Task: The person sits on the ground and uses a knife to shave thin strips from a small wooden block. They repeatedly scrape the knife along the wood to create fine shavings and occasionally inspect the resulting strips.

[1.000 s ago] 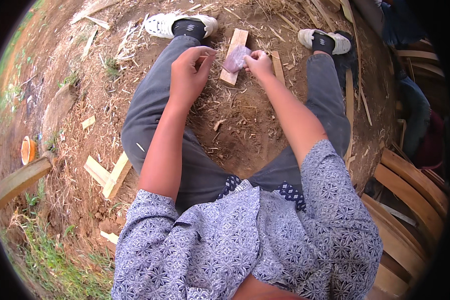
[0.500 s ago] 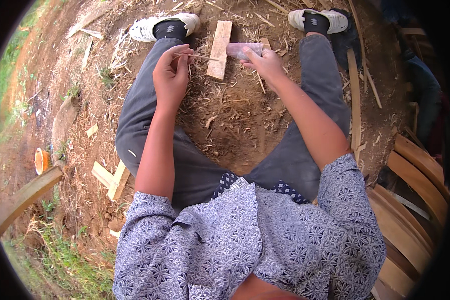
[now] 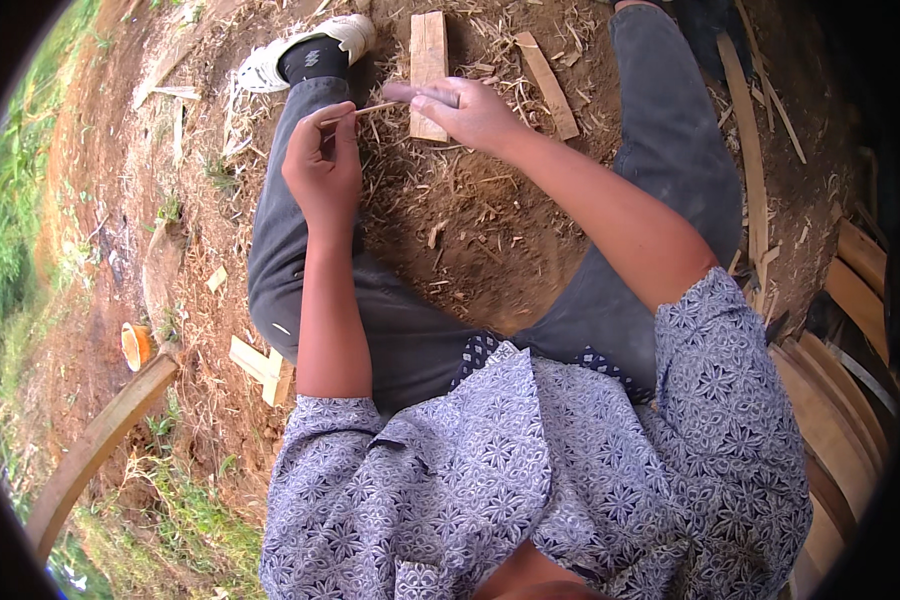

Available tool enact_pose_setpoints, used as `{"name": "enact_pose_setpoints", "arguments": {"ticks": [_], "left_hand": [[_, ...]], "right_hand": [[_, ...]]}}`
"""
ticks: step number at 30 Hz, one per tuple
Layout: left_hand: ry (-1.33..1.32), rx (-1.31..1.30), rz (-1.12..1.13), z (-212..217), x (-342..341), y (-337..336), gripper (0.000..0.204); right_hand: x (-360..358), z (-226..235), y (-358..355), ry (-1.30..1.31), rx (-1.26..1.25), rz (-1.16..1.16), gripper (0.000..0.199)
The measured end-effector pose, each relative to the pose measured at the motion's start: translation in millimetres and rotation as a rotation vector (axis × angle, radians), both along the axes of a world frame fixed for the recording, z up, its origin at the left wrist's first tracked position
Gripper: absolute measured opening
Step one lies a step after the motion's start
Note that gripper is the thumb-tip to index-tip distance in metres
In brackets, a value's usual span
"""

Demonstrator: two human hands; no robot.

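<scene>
My left hand [image 3: 324,168] pinches one end of a thin wooden stick [image 3: 375,108] between thumb and fingertips, and the stick points right. My right hand [image 3: 473,115] is closed on a pinkish-grey folded strip [image 3: 402,93] that looks like sandpaper. Seen nearly edge-on, the strip lies against or right by the stick's far end; I cannot tell whether they touch. Under and beyond the strip, a flat wooden board [image 3: 429,48] lies on the ground between my feet.
A narrow wood slat [image 3: 547,85] lies right of the board, among shavings on bare soil. Long strips [image 3: 745,150] lie beyond my right leg. Curved planks [image 3: 832,400] are stacked at the right. An orange bowl [image 3: 136,346], a wooden beam [image 3: 105,440] and crossed offcuts [image 3: 263,370] lie left.
My right hand has moved left with the strip, bringing it to the stick and turning it edge-on. My left hand still pinches the stick. The whole view has shifted.
</scene>
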State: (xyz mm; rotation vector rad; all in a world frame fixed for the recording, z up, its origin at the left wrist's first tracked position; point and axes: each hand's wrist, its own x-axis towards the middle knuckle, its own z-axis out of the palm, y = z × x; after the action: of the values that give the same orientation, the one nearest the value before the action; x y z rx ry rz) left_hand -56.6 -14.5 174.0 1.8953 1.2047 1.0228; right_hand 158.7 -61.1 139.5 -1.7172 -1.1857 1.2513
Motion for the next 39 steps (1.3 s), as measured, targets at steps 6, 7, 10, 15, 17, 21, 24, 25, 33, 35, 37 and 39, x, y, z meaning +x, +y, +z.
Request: {"name": "enact_pose_setpoints", "arguments": {"ticks": [6, 7, 10, 15, 17, 21, 24, 25, 33, 35, 37, 39], "left_hand": [[0.11, 0.171, -0.001, 12.3, 3.8, -4.7, 0.008], [0.129, 0.183, -0.006, 13.4, 4.1, -5.2, 0.008], [0.175, 0.215, -0.019, 17.3, 3.9, -6.3, 0.008], [0.263, 0.265, -0.055, 22.6, 4.3, -7.3, 0.009], [0.209, 0.097, -0.056, 20.8, 1.4, -10.2, 0.012], [0.036, -0.116, -0.097, 14.0, -0.7, -14.0, 0.015], [-0.029, -0.151, -0.129, 11.7, 1.7, -13.8, 0.016], [-0.055, -0.152, -0.142, 10.6, 0.8, -13.8, 0.017], [-0.025, -0.14, -0.12, 14.4, 0.6, -15.2, 0.033], [0.004, -0.136, -0.076, 15.0, 1.8, -16.1, 0.034], [-0.002, -0.133, -0.048, 14.9, 5.7, -17.5, 0.034], [-0.04, -0.134, -0.036, 13.9, 12.2, -18.1, 0.033]], "right_hand": [[-15.8, -19.1, 7.4, 0.011, 0.141, 0.055, 0.039], [-17.3, -20.1, 6.2, 0.008, 0.15, 0.024, 0.041], [-22.3, -24.8, 9.4, -0.009, 0.163, 0.004, 0.045], [-21.1, -29.7, 8.4, -0.111, 0.247, 0.026, 0.046], [-23.6, -34.7, 9.6, -0.18, 0.339, 0.029, 0.045], [-24.7, -37.8, 7.7, -0.218, 0.312, 0.042, 0.046], [-18.2, -50.6, 12.4, -0.159, 0.372, -0.022, 0.045], [-15.0, -50.7, 15.3, -0.114, 0.375, -0.036, 0.045], [-20.6, -37.7, 3.2, 0.03, 0.169, 0.025, 0.044], [-32.4, -30.2, 0.5, 0.075, 0.275, 0.011, 0.046], [-28.5, -32.4, -4.4, -0.04, 0.082, 0.076, 0.052], [-29.8, -55.2, -4.7, -0.056, 0.146, 0.019, 0.054]]}}
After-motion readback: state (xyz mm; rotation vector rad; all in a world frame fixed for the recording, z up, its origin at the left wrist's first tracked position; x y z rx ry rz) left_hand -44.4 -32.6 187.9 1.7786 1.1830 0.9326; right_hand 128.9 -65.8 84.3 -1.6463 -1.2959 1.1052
